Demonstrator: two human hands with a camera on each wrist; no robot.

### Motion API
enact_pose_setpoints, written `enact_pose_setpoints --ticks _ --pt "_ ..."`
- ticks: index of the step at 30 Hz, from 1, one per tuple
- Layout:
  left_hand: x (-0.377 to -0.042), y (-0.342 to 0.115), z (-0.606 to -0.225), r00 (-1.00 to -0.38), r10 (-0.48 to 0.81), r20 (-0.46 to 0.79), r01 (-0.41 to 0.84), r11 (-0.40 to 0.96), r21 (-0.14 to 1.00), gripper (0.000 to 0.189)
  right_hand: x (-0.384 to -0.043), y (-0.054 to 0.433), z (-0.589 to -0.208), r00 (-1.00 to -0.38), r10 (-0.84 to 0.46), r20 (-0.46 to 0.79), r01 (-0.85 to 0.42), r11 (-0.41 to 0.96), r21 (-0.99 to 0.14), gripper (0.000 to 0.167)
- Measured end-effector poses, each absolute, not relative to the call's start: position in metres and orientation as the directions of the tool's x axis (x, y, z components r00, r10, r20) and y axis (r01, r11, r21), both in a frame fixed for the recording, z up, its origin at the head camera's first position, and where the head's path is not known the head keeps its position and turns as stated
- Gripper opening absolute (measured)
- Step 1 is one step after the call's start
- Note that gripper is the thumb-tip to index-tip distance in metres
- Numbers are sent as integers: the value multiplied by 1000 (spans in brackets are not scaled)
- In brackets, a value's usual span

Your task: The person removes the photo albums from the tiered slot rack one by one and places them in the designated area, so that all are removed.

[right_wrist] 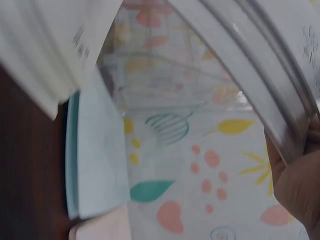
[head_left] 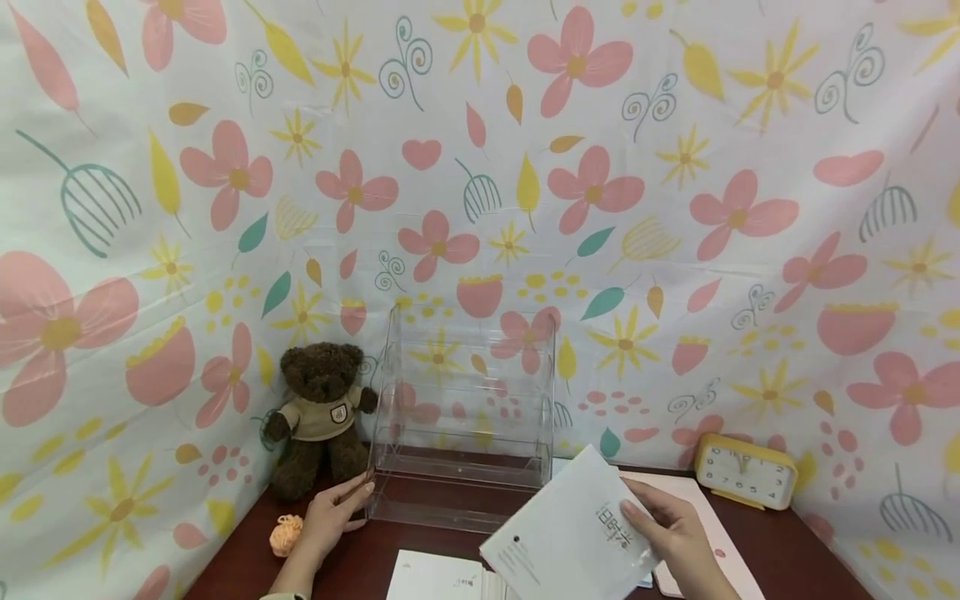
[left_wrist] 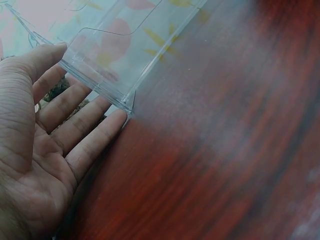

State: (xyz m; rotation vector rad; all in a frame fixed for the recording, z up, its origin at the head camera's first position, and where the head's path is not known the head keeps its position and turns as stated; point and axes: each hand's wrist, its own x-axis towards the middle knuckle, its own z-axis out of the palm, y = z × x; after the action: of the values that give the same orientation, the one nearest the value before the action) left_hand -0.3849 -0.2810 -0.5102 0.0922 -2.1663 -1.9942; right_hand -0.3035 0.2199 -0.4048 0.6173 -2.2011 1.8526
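A clear tiered display rack (head_left: 457,477) stands against the patterned backdrop. My left hand (head_left: 335,515) rests against its lower left side, and in the left wrist view the extended fingers (left_wrist: 82,142) lie along the rack's clear edge (left_wrist: 100,85). My right hand (head_left: 670,533) grips white booklets (head_left: 573,533) by their right edge, thumb on the printed cover. They are tilted in front of the rack's right side. The right wrist view shows several silvery edges stacked in that grip. Beneath them, a stack of white booklets (head_left: 435,575) lies at the table's front.
A brown teddy bear (head_left: 322,421) sits left of the rack, with an orange yarn-like ball (head_left: 286,535) in front of it. At the right are a pale pink flat book (head_left: 712,521) and a yellow clock (head_left: 746,472). A pale blue book (right_wrist: 102,150) lies beside the white stack.
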Motion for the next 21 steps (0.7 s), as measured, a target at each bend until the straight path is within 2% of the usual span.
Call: enact_pose_setpoints --ticks 2,5,11,17,21 --pt "-386 -281 -510 -979 -177 101 86 89 992 63 -304 233 -407 -908 -248 337 -373 116 -921 32" --pt "-388 -282 -509 -979 -180 99 84 90 992 62 -308 254 -407 -894 -380 239 -294 92 -951 34" --pt "-391 -283 -509 -980 -178 89 74 92 993 63 -323 293 -413 -783 -615 93 -179 79 -981 34" --pt "-387 -282 -510 -980 -181 84 70 86 994 60 -331 315 -434 -663 -748 29 -84 36 -996 36" --pt "-385 -282 -509 -981 -177 83 69 82 994 61 -332 323 -451 -597 -801 -49 39 32 -999 36"
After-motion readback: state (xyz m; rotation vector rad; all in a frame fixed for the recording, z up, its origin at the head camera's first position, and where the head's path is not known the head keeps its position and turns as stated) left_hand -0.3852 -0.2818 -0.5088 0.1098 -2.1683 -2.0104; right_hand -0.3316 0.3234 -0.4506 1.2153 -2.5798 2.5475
